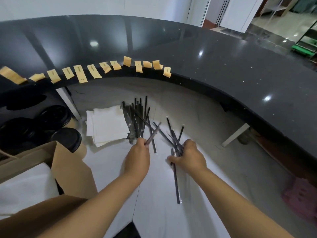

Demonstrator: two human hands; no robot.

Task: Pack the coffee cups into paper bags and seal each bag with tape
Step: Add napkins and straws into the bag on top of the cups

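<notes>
Head view: left hand (138, 155) pinches one wrapped straw (153, 133); right hand (189, 156) grasps several straws (175, 143). Lidded cups (67, 138) unbagged, tape strips (80, 73) unused; packing seems barely begun.

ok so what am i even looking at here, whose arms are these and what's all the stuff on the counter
There is no machine here. One wide-angle camera sits on a person's head and looks forward and down, so the two bare arms are that person's own.

The left hand pinches one thin dark wrapped straw. The right hand grips a bundle of similar dark straws against the white lower counter. More straws lie loose in a pile beside a stack of white paper napkins.

At left stand coffee cups with black lids and an open brown paper bag. Along the edge of the raised black stone counter hang pre-cut strips of tan tape, probably for sealing the bags.
</notes>
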